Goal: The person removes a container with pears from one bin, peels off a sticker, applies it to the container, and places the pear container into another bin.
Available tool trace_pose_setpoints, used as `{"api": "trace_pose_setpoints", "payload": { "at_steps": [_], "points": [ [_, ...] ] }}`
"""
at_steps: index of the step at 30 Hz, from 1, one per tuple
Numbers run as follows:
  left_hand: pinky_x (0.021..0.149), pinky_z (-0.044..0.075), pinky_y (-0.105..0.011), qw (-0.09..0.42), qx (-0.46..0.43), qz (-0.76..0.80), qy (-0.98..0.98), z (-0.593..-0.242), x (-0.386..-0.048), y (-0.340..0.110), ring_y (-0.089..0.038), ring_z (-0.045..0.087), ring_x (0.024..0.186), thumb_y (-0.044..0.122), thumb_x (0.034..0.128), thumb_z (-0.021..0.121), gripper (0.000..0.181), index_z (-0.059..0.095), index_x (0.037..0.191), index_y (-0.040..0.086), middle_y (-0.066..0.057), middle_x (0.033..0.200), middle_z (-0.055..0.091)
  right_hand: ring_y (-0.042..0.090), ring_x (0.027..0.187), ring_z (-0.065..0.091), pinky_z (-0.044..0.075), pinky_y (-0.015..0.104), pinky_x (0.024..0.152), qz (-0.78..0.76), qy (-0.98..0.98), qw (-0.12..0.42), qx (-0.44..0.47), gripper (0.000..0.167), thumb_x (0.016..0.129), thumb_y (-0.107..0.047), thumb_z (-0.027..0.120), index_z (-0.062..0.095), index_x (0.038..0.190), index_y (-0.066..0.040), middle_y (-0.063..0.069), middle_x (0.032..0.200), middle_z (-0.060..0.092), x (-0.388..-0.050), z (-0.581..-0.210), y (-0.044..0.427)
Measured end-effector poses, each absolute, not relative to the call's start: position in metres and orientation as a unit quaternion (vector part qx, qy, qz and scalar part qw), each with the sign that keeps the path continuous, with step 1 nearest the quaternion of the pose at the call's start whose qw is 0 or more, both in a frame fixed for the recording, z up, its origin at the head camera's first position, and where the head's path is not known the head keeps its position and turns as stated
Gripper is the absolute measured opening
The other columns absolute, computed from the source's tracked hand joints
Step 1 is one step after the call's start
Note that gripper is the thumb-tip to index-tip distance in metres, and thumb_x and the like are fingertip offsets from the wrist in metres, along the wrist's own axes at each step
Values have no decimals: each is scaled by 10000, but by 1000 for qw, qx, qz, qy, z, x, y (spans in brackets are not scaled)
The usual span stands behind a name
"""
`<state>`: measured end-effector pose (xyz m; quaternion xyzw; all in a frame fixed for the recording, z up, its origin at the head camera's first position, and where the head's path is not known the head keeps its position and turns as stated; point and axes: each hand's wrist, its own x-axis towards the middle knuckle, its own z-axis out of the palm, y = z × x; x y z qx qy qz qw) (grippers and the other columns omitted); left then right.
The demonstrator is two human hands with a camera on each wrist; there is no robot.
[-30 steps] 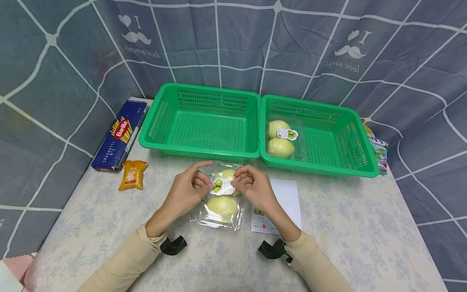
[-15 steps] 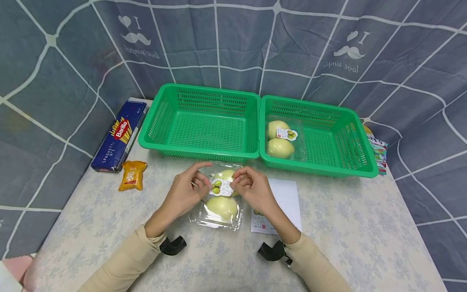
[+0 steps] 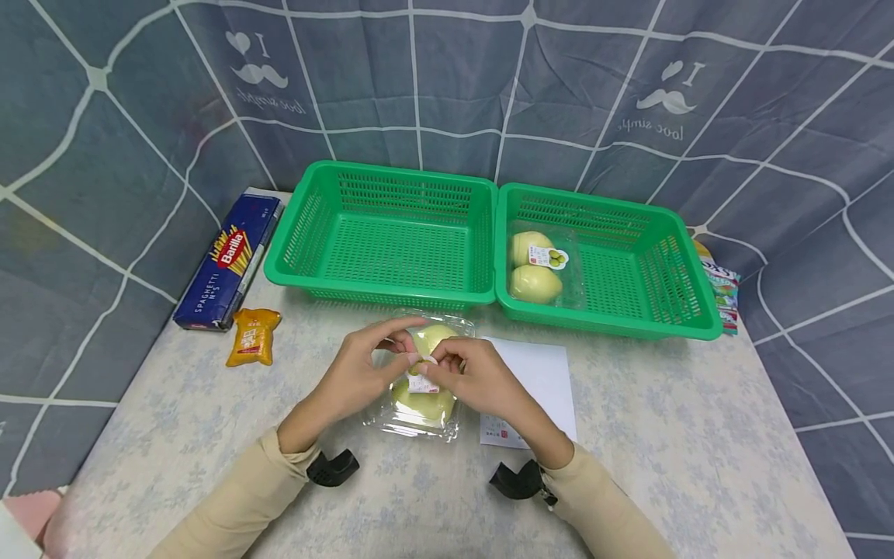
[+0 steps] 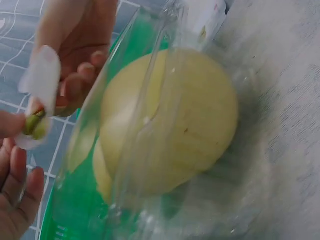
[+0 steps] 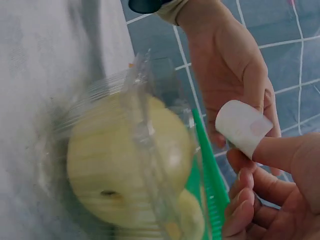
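Note:
A clear plastic box (image 3: 417, 429) with two pale yellow fruits (image 4: 170, 120) stands on the table in front of me. Over it, a white sticker label (image 3: 423, 384) printed with green fruit is held up, bent and apart from the lid in both wrist views. My left hand (image 3: 366, 363) pinches the label's end with the fruit picture. From the other side, my right hand (image 3: 485, 378) pinches it between thumb and fingers. Beside the right forearm lies a white label sheet (image 3: 538, 380), partly hidden under the wrist.
Behind the box stand two green baskets, the left basket (image 3: 380, 295) and the right basket (image 3: 615, 322); a second fruit box (image 3: 571, 283) is in the right one. A spaghetti box (image 3: 226, 264) and an orange packet (image 3: 254, 336) lie left. Colourful packages (image 3: 722, 291) sit far right.
Both hands have drawn closer together and slightly towards me, the right hand shifting left and down. The label has moved with them and now tilts and bends above the box.

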<state>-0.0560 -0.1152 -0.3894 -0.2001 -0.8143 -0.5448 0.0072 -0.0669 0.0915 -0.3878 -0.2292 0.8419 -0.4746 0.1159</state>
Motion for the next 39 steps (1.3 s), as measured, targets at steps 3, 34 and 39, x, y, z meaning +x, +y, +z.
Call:
{"api": "trace_pose_setpoints", "payload": {
  "at_steps": [3, 34, 39],
  "points": [
    [896, 574, -307, 3, -196, -558, -806, -389, -54, -114, -155, 619, 1010, 65, 919, 719, 481, 597, 1380, 135, -73, 1040, 667, 49, 556, 477, 380, 189, 510, -484, 841, 106, -217, 191, 952, -199, 693, 691, 782, -113, 1, 643, 582, -66, -386, 89],
    [758, 570, -181, -39, -88, -579, -810, -391, -66, -125, -113, 681, 837, -6, 888, 725, 283, 707, 1170, -19, -198, 984, 710, 38, 489, 400, 317, 192, 459, -449, 872, 59, -185, 266, 976, -251, 664, 712, 750, -119, -40, 554, 500, -70, -389, 100],
    [734, 569, -189, -40, -85, -567, -819, -393, -67, -123, -129, 683, 819, -5, 883, 730, 287, 707, 1168, -20, -184, 956, 720, 19, 479, 345, 265, 177, 461, -430, 880, 45, -196, 276, 982, -240, 656, 705, 730, -139, -80, 534, 440, -73, -394, 100]
  ]
}}
